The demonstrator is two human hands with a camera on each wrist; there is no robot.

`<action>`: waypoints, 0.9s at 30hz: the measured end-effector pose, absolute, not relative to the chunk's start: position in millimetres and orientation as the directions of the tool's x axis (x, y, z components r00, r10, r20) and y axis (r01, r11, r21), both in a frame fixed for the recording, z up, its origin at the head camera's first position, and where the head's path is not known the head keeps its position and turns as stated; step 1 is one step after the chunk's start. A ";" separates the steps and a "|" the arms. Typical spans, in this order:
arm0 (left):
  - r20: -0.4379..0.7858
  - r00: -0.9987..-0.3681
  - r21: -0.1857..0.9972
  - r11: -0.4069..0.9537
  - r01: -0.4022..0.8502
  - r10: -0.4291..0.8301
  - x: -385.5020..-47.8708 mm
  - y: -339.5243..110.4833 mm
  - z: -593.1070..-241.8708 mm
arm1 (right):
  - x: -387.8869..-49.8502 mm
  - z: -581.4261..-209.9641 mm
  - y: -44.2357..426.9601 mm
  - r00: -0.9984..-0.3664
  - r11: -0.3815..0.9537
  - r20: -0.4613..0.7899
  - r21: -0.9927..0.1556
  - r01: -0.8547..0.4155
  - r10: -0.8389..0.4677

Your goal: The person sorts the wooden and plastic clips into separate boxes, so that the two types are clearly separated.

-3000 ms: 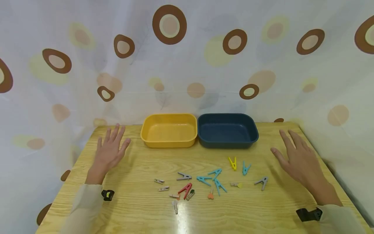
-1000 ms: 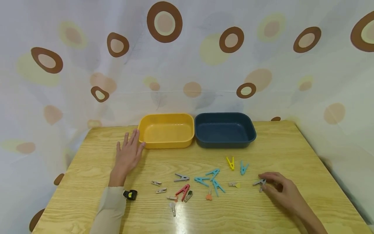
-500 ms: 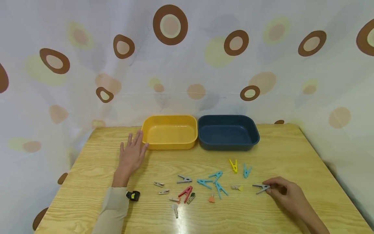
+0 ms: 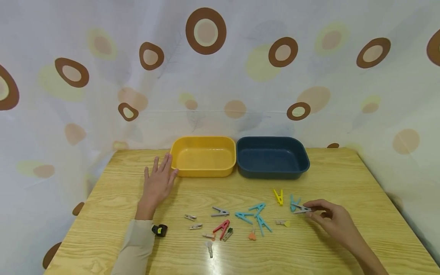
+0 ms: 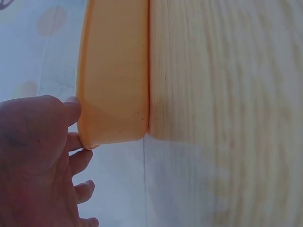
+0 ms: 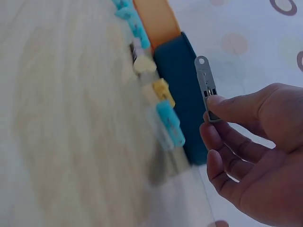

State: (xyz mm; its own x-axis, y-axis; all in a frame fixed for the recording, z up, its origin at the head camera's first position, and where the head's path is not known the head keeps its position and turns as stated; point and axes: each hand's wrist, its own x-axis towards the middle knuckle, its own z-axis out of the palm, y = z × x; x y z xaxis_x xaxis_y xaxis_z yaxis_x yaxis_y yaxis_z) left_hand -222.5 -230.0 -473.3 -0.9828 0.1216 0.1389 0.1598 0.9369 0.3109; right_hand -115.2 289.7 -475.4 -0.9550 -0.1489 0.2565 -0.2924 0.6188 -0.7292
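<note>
My right hand point(image 4: 335, 221) pinches a grey clothespin point(image 4: 301, 209) between thumb and fingers, above the table. In the right wrist view the grey clothespin point(image 6: 205, 78) points upward, its lower end between the fingertips. Just behind it in the head view lies a blue clothespin point(image 4: 293, 201), partly hidden. Fingers mostly straight, my left hand point(image 4: 157, 187) touches the left end of the yellow bin point(image 4: 203, 173). The left wrist view has the thumb by the rim of this bin point(image 5: 113, 85), the other fingers past its corner.
Against the yellow bin stands a dark blue bin point(image 4: 273, 175), both at the table's back. A yellow clothespin point(image 4: 279, 198), several blue ones, a red clothespin point(image 4: 222, 227), another grey clothespin point(image 4: 220, 212) and several small wooden clips lie in front. A patterned cloth point(image 4: 233, 88) hangs behind.
Both hands were raised apart at first. The left came to the yellow bin's end; the right reached the rightmost grey clothespin, took hold of it and lifted it, moving slightly left and toward the back.
</note>
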 end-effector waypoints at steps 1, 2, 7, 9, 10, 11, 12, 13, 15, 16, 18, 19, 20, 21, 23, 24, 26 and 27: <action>0.140 -0.982 0.313 0.936 0.162 0.123 -223.0 -229.4 -473.0 | -118.2 -472.7 286.3 -0.949 0.606 0.272 -0.733 -0.310 -0.156; 0.145 -0.982 0.314 0.935 0.165 0.124 -223.3 -229.0 -472.7 | -121.5 -470.2 282.7 -0.945 0.589 0.283 -0.741 -0.323 -0.161; 0.166 -0.977 0.323 0.929 0.179 0.131 -224.5 -229.1 -472.9 | -135.5 -461.3 264.7 -0.938 0.494 0.301 -0.798 -0.346 -0.171; 0.163 -0.978 0.322 0.929 0.180 0.133 -224.4 -229.9 -473.2 | -139.2 -458.8 257.9 -0.941 0.467 0.295 -0.817 -0.339 -0.167; 0.158 -0.978 0.320 0.930 0.180 0.135 -224.1 -230.1 -473.1 | -140.8 -457.3 254.5 -0.941 0.460 0.295 -0.821 -0.338 -0.164; 0.154 -0.979 0.319 0.931 0.179 0.135 -224.0 -230.2 -472.9 | -142.5 -456.0 251.1 -0.940 0.455 0.301 -0.822 -0.341 -0.161; 0.154 -0.979 0.318 0.931 0.178 0.135 -223.7 -230.2 -472.7 | -144.3 -454.6 247.9 -0.938 0.448 0.307 -0.824 -0.346 -0.160; 0.152 -0.979 0.315 0.932 0.177 0.134 -223.3 -230.6 -473.0 | -146.0 -453.9 244.5 -0.935 0.442 0.316 -0.824 -0.354 -0.160; 0.159 -0.978 0.314 0.932 0.178 0.133 -222.7 -231.2 -473.5 | -149.6 -452.2 238.3 -0.928 0.433 0.335 -0.821 -0.371 -0.161; 0.163 -0.978 0.315 0.932 0.179 0.133 -222.3 -231.4 -473.6 | -151.3 -451.4 235.4 -0.926 0.428 0.343 -0.821 -0.378 -0.161; 0.171 -0.977 0.317 0.931 0.180 0.130 -221.7 -232.1 -474.0 | -154.6 -449.9 230.4 -0.920 0.423 0.356 -0.818 -0.391 -0.163; 0.172 -0.977 0.317 0.931 0.179 0.129 -221.4 -232.2 -474.1 | -156.1 -449.4 228.4 -0.918 0.426 0.362 -0.813 -0.396 -0.162; 0.173 -0.976 0.318 0.931 0.179 0.129 -221.3 -232.3 -474.2 | -157.3 -448.7 226.5 -0.916 0.430 0.368 -0.809 -0.400 -0.159; 0.171 -0.977 0.316 0.932 0.178 0.129 -221.0 -232.3 -474.3 | -158.5 -448.1 224.8 -0.914 0.433 0.373 -0.806 -0.404 -0.158; 0.171 -0.977 0.315 0.932 0.178 0.128 -221.0 -232.1 -474.5 | -160.4 -447.0 221.6 -0.910 0.436 0.384 -0.800 -0.412 -0.155; 0.170 -0.977 0.315 0.933 0.177 0.128 -221.1 -231.8 -474.6 | -161.2 -446.3 219.9 -0.907 0.435 0.391 -0.797 -0.418 -0.157; 0.172 -0.977 0.317 0.932 0.177 0.128 -221.7 -231.1 -474.6 | -162.8 -444.8 216.5 -0.901 0.426 0.402 -0.796 -0.431 -0.160; 0.173 -0.977 0.317 0.932 0.178 0.127 -221.7 -230.6 -474.3 | -163.5 -443.8 214.5 -0.899 0.419 0.407 -0.796 -0.436 -0.163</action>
